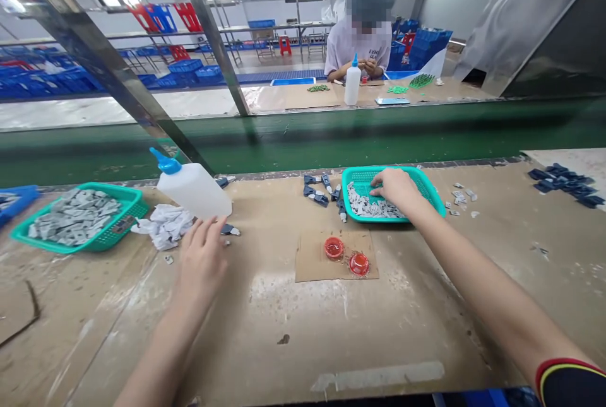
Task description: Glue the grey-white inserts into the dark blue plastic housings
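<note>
My right hand (396, 187) is over a teal basket (428, 191), its fingers loosely bent and apart above small light-grey plastic pieces (372, 206). Nothing shows between those fingers. On the left, my left hand (204, 255) hovers palm down, slightly blurred, with its fingers apart. Beside its fingertips lies a dark-blue and white plastic piece (230, 230). A white squeeze bottle (195, 189) with a blue nozzle leans just behind that hand, next to a crumpled white cloth (165, 225). Two small red cups (334, 247) of glossy liquid rest on a cardboard square (310, 262) between my hands.
Several dark-blue and white pieces (316, 195) lie left of the teal basket. Another green basket (99, 236) full of grey pieces stands at far left. Dark pieces (565, 183) are piled at right. Across a green belt (293, 139) sits a person (357, 47) at work.
</note>
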A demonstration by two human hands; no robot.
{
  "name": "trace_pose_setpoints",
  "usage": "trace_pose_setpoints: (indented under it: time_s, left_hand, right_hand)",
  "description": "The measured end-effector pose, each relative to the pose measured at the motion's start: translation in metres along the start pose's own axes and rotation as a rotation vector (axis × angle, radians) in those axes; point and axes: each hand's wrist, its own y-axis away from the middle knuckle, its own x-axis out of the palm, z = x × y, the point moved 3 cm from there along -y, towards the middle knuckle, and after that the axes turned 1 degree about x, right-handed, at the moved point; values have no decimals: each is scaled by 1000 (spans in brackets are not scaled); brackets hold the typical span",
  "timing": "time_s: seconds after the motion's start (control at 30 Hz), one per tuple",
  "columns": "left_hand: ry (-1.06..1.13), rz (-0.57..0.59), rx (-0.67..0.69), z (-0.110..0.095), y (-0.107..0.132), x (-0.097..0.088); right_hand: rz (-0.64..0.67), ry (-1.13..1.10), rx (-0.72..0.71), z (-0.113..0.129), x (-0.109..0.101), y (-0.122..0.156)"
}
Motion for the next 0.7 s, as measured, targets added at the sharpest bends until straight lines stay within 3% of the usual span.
trace_pose_setpoints:
  time_s: [0.17,0.3,0.4,0.53,0.7]
  left_hand:
    - [252,157,324,-57,-59,36]
    - [333,272,472,-98,-101,70]
    - [402,345,538,-116,-119,87]
    - [500,389,502,-120,-123,92]
    - [651,392,299,-112,-103,71]
  right_hand:
    - [43,92,59,-7,7,-7]
    - [115,144,90,-12,1,-4]
    - [183,174,98,-13,-5,0]
    - [300,213,88,-10,-12,5]
    - [399,244,65,-7,-16,6]
